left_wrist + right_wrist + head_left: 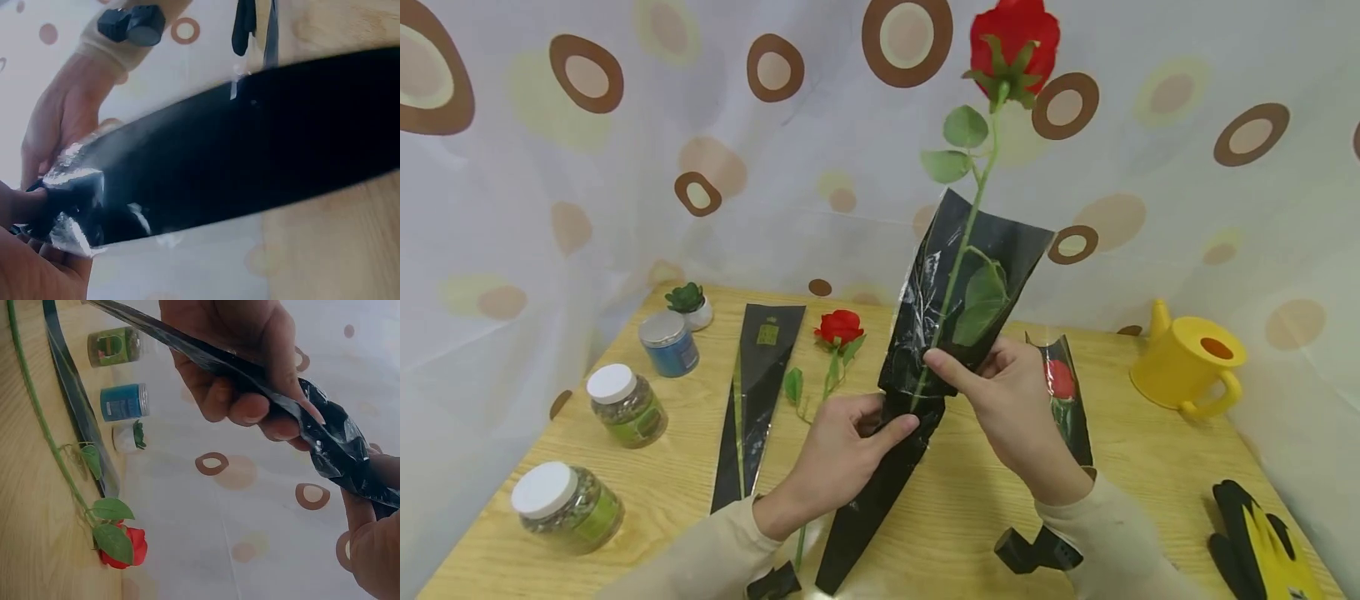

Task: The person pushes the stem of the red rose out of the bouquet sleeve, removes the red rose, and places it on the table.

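A long-stemmed red rose (1017, 50) rises out of a black flower sleeve (874, 512) that tilts up over the table. My left hand (838, 454) grips the sleeve around its narrow, crumpled middle. Just above, my right hand (1015, 408) pinches the wider part, its thumb against the front beside the stem. The sleeve's upper half has a clear front, through which a green leaf (983, 300) shows. In the left wrist view the dark sleeve (250, 144) fills the middle. The right wrist view shows the left hand (240, 369) curled around the bunched plastic.
Left of my hands lie another rose (838, 327) and a flat black sleeve (767, 367). A sleeved rose (1062, 379) lies behind my right hand. Lidded jars (628, 406), a blue can (670, 346) and a potted succulent (692, 304) line the left; a yellow watering can (1187, 362) and gloves (1262, 542) are right.
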### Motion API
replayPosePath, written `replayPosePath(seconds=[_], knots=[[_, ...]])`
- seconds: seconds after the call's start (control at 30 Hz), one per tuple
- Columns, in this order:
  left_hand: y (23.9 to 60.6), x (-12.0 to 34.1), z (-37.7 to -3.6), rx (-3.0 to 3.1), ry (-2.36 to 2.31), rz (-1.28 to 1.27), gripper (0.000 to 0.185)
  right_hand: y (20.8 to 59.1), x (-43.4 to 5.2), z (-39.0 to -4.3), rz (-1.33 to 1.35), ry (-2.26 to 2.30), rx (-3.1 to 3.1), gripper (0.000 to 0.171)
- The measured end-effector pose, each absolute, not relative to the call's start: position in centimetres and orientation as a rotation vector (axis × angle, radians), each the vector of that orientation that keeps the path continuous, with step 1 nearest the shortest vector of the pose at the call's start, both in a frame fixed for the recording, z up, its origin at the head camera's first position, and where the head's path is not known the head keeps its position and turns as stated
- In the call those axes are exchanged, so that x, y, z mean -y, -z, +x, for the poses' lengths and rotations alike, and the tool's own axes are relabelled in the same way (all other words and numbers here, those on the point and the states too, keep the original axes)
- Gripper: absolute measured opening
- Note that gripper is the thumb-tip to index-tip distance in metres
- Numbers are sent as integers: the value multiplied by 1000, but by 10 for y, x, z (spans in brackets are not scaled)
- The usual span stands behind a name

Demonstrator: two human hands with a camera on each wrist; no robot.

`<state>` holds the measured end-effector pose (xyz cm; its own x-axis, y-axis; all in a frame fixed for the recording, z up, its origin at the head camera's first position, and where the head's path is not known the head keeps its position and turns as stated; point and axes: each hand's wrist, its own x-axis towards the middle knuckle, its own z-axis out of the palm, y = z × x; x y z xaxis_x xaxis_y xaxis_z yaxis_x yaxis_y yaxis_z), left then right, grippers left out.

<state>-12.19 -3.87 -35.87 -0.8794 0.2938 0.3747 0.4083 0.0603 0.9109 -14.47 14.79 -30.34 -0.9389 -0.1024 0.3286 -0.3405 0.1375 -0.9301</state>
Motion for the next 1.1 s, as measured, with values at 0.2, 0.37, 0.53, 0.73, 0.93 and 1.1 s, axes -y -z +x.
replayPosePath(seconds=[0.2, 0.37, 0.53, 0.73, 0.93, 1.1], knots=[[357, 43, -126, 2153, 2038, -755, 20, 313, -140, -139, 488, -1886, 2296, 22], [356, 43, -127, 2208, 2029, -788, 22, 308, -145, -140, 446, -1870, 2334, 25], [354, 49, -128, 2457, 1782, -845, 45, 297, -158, -143, 356, -1823, 2308, 24], [343, 59, -131, 2584, 1745, -904, 17, 297, -162, -142, 452, -1958, 2308, 36], [332, 56, -131, 2490, 1869, -951, 36, 299, -159, -139, 492, -1993, 2387, 37], [335, 51, -127, 2417, 1971, -968, 38, 292, -165, -137, 550, -1996, 2347, 33]])
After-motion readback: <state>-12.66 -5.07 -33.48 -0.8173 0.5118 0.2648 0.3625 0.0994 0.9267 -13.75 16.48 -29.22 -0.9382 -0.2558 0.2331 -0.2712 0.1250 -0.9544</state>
